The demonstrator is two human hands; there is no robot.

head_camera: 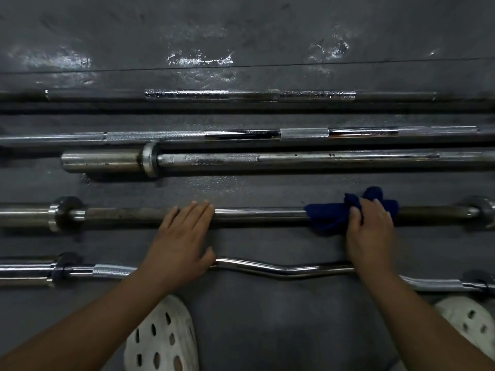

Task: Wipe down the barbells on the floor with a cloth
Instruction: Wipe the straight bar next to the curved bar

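Several metal barbells lie parallel on the dark floor. A short straight bar [262, 214] with collars at both ends runs across the middle. My right hand [371, 231] presses a dark blue cloth [332, 216] around this bar near its right end. My left hand [182, 236] rests flat with fingers spread, fingertips on the same bar left of centre, palm over the floor. Closest to me lies a curved chrome curl bar [281, 269], partly hidden under both wrists.
Beyond the wiped bar lie a thick-sleeved barbell [294, 160], a thinner knurled bar [187, 136] and a far dark bar [241, 95]. The rubber floor [241, 36] shows wet shine. My white perforated shoes [163, 338] stand at the bottom, one at the right edge [474, 319].
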